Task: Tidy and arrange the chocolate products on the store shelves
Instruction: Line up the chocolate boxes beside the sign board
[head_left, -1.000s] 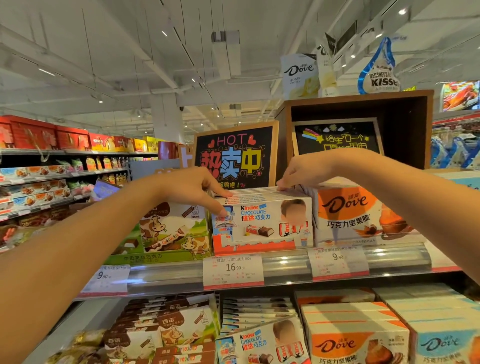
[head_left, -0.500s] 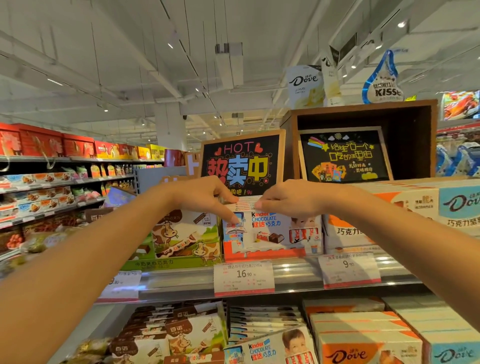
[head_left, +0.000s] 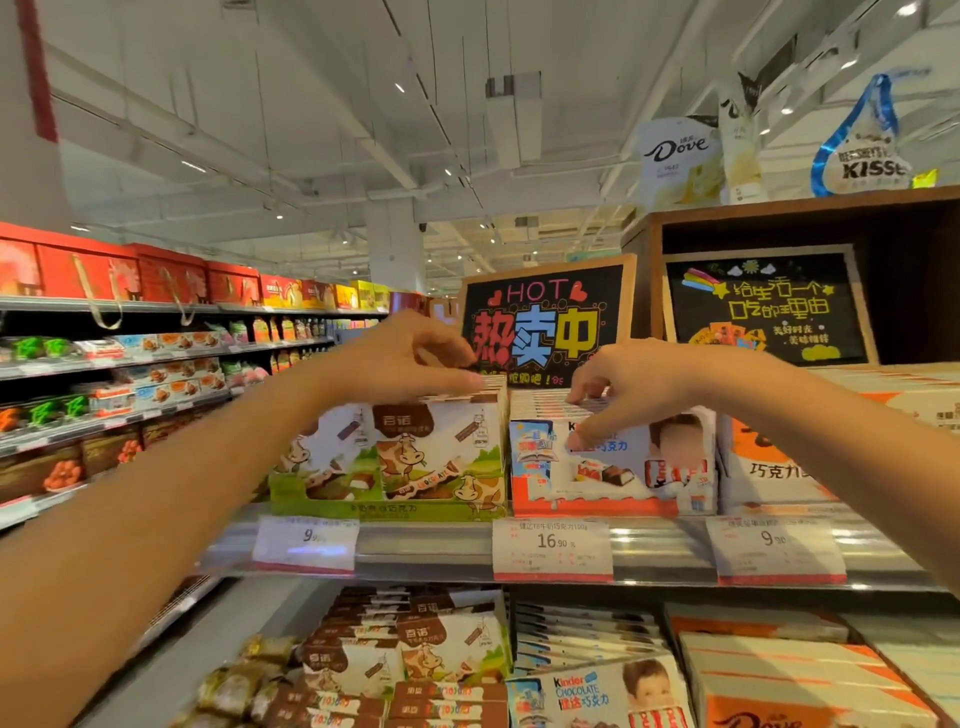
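Left hand seemingly pinches cow-print boxes' top edge; right hand pinches Kinder boxes.

Two bare forearms reach into view from the lower corners. No sleeve, watch, band or glove shows on either one as far up as the frame reaches. The left hand has no ring on the fingers that can be seen, and its nails are short and unpainted. The right hand is likewise plain, with no ring visible and short nails; its fingertips are slightly blurred. Nothing else of the person appears in the head view.
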